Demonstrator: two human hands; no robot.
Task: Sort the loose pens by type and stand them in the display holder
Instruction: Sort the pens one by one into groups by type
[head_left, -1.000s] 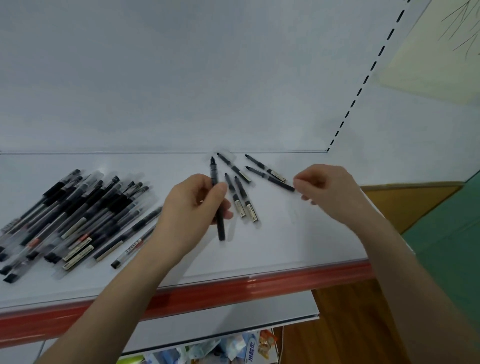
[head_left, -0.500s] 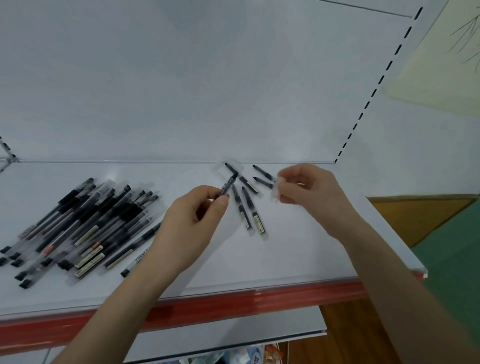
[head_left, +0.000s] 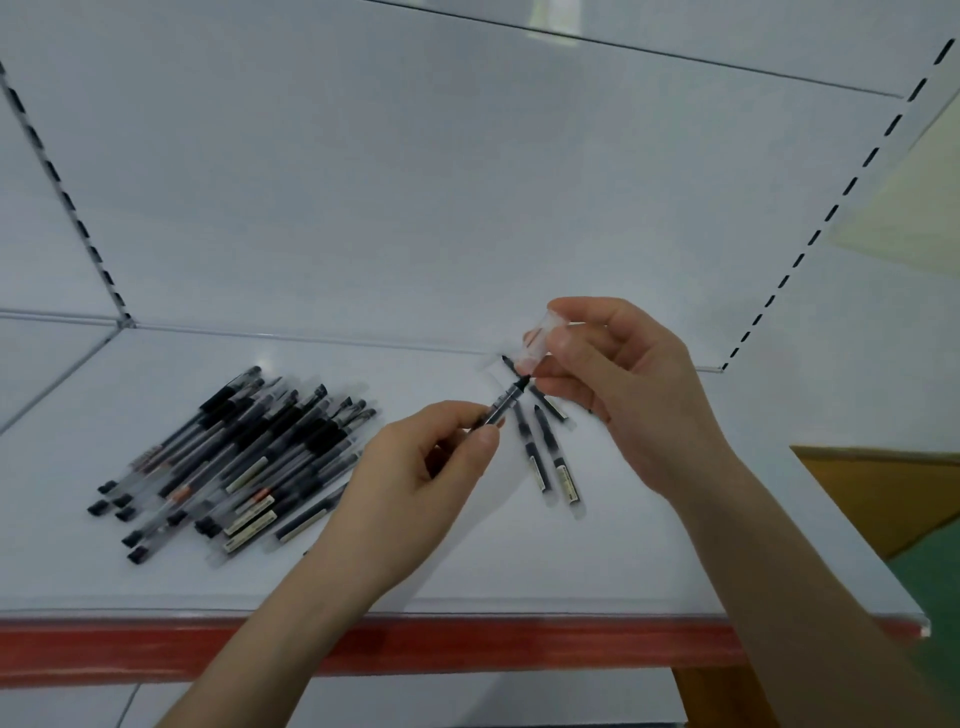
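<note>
- One pen (head_left: 506, 402) is pinched in the left hand (head_left: 415, 478); a clear cap (head_left: 540, 345) is held at its tip by the right hand (head_left: 618, 384).
- A few matching pens (head_left: 553, 457) lie just beyond the left fingertips.
- The large unsorted pile (head_left: 244, 462) is seen left of that hand.
- No display holder is visible; nothing is judged stood up yet.
</note>
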